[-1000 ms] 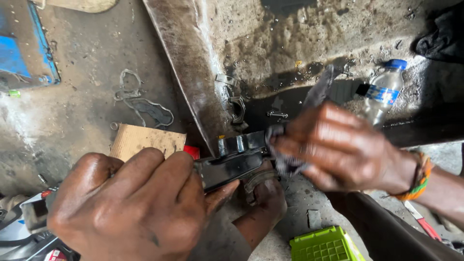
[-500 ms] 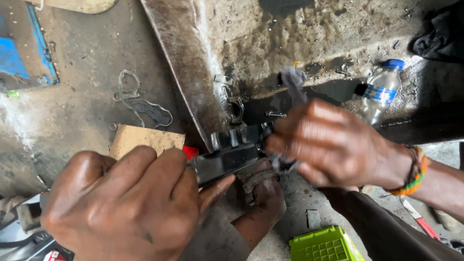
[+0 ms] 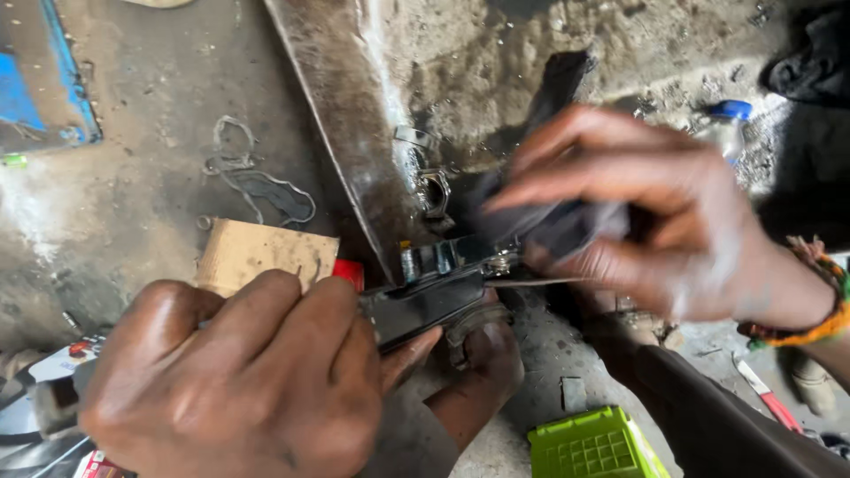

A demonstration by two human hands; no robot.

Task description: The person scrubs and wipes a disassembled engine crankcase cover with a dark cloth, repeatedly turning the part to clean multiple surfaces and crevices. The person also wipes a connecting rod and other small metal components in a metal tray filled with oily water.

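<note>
Green plastic crate [image 3: 595, 447], plastic bottle [image 3: 728, 124], cardboard piece [image 3: 266, 255], blue panel [image 3: 35, 88]

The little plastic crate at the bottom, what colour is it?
Bright lime green, clearest in the head view.

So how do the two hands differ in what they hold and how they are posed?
The left hand is a closed fist around the black metal part; the right hand has spread fingers pinching a dark grey rag. The left looks sharp, the right blurred. Both meet at the part's end.
</note>
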